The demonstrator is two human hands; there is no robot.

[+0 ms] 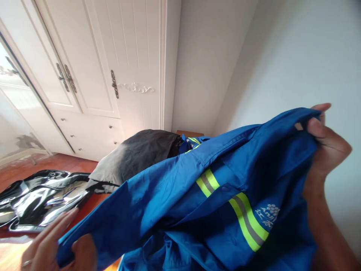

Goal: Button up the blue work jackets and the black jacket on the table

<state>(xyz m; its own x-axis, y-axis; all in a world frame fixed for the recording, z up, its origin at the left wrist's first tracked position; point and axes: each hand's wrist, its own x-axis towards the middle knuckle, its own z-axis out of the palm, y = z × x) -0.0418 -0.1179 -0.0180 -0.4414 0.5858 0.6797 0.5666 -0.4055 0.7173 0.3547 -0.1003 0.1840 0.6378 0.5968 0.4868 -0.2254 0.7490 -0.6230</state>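
A blue work jacket (pixel 175 188) with yellow-and-grey reflective bands and a white printed logo on its chest stretches across the lower half of the view. My right hand (pixel 327 143) pinches it by the collar area, raised at the right. Down at the lower left, my left hand (pixel 56 244), a ring on one finger, grips the end of a sleeve, which is pulled out long between the two hands. The jacket's lower part hangs in folds and runs out of the picture.
Behind the jacket lies a dark grey cloth heap (pixel 146 150), with more blue and yellow clothing (pixel 194 141) beside it. Clear-topped black storage bags (pixel 47 199) rest on the reddish floor at the left. A white wardrobe (pixel 138 49) and a pale wall (pixel 296 56) stand behind.
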